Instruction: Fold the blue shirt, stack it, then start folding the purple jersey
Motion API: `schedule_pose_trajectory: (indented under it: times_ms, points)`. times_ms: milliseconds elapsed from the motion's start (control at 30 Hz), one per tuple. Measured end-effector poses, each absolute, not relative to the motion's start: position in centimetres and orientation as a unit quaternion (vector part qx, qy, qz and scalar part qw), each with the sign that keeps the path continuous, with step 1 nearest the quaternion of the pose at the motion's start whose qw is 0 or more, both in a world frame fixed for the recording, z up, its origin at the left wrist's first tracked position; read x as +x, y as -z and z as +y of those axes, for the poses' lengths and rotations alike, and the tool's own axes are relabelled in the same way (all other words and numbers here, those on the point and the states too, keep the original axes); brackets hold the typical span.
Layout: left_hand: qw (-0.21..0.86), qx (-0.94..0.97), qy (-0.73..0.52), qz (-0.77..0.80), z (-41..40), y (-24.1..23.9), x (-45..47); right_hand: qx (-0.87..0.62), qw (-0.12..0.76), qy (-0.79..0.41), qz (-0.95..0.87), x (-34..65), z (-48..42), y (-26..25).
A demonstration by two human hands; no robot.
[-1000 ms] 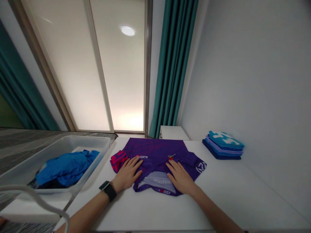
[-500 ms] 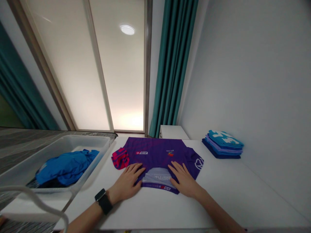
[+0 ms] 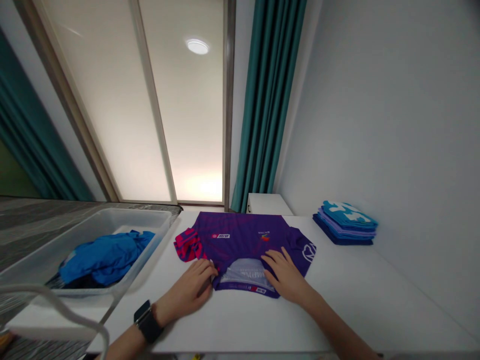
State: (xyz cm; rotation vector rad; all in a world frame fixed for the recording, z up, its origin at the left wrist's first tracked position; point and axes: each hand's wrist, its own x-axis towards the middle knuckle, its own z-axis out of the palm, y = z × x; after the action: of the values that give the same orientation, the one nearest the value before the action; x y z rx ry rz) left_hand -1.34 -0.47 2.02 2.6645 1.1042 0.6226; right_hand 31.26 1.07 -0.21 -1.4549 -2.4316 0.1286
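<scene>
A purple sports jersey [image 3: 240, 227] lies spread on the white table, its neck opening toward me and the grey inside of the collar showing. One sleeve, on the left, is patterned in red and purple; the right one carries a white heart-like print. At the left shoulder edge, my left hand [image 3: 193, 286], with a dark watch on the wrist, has its fingers drawn together on the cloth; its fingertips are partly hidden. My right hand [image 3: 285, 275] rests on the jersey right of the collar, fingers spread.
Left of the table stands a translucent plastic bin [image 3: 150, 260] with blue clothes [image 3: 107, 257] inside. A stack of folded garments [image 3: 345, 224] sits at the right by the wall. A pale cable [image 3: 60, 307] arcs across the lower left. Behind is a small white cabinet [image 3: 268, 204].
My left hand has slid left and its spread fingers have drawn together at the jersey's shoulder edge. My right hand stays nearly in place, still flat.
</scene>
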Motion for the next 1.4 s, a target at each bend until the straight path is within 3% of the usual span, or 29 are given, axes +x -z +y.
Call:
schedule_pose_trajectory:
  times_ms: [133, 300, 600, 833, 1200, 1400]
  points:
    - [0.106, 0.896, -0.217, 0.374, -0.1, -1.4, -1.3, -0.438, 0.209, -0.059, -0.872, 26.8, 1.0, -0.6]
    - [0.129, 0.876, -0.249, 0.391, 0.5, -0.3, -1.6, -0.364, 0.208, -0.071, -0.905, 21.0, 1.6, -1.0]
    - [0.197, 0.827, -0.287, 0.442, 0.9, -0.2, -1.9, -0.398, 0.227, -0.093, -0.884, 18.3, 2.4, 0.5]
    - [0.137, 0.842, -0.303, 0.425, 0.8, -0.5, -1.8, -0.448, 0.288, -0.205, -0.822, 18.9, 3.3, 1.3]
    - [0.102, 0.868, -0.267, 0.406, 0.4, -1.2, -1.9, -0.368, 0.267, -0.173, -0.874, 19.6, 1.3, 0.2]
    - [0.075, 0.87, -0.245, 0.421, 0.2, -1.2, -1.9, -0.401, 0.28, -0.173, -0.855, 20.3, 1.5, 0.0]
